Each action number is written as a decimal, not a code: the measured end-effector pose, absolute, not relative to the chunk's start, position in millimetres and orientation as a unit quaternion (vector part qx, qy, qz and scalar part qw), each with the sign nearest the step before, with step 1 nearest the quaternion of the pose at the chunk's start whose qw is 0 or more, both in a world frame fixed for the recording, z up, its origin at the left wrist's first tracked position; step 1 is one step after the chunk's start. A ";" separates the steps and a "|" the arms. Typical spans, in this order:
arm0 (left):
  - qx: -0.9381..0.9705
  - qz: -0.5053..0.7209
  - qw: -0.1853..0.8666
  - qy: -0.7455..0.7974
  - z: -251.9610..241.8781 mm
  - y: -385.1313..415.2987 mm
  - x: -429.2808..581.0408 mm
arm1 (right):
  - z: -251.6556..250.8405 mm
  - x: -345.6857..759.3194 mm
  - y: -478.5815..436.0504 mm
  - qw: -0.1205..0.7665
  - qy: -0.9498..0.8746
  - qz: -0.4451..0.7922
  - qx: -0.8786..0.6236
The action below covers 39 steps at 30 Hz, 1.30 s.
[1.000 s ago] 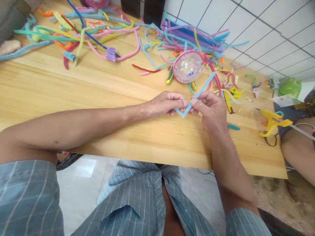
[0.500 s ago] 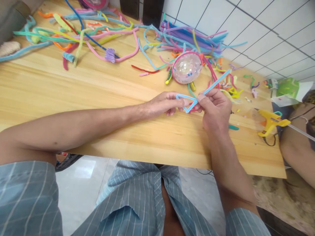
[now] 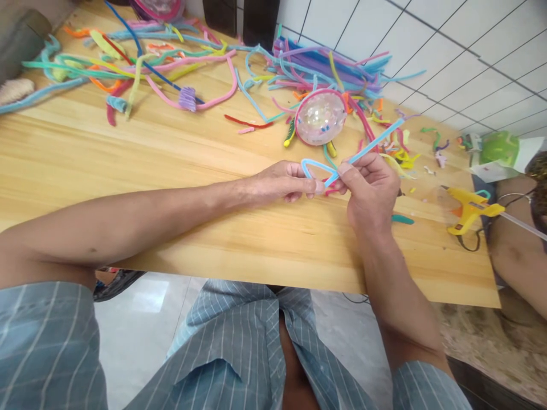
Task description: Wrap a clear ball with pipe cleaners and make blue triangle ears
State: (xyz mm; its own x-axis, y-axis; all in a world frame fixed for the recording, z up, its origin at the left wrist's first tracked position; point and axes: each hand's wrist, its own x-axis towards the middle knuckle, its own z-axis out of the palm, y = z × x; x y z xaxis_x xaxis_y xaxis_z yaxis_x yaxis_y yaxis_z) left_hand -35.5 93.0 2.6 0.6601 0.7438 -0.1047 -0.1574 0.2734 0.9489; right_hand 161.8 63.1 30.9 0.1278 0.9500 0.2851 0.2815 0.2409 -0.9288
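Observation:
A light blue pipe cleaner is held between my two hands above the table, bent at its left end into a small loop. My left hand pinches the loop's lower side between thumb and fingers. Where the strand crosses itself, my right hand grips it with thumb and forefinger, and the straight free end slants up to the right. Just beyond the hands lies a clear round container with a pink rim. A bit of pink-red material shows partly behind my fingers.
Loose pipe cleaners spread over the back left, with a blue and purple bundle by the tiled wall. A yellow glue gun lies at the right edge, near another person's arm. Pliers-like handles stick out beside the container.
The loop's pointed lower corner has become covered by my left fingers, which have shifted slightly on it. My right hand keeps its grip at the crossing.

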 end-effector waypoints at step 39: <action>0.533 0.410 0.671 0.313 -3.2 91.1 -33.2 | 28.4 174.0 71.5 0.530 -0.548 0.414 -0.498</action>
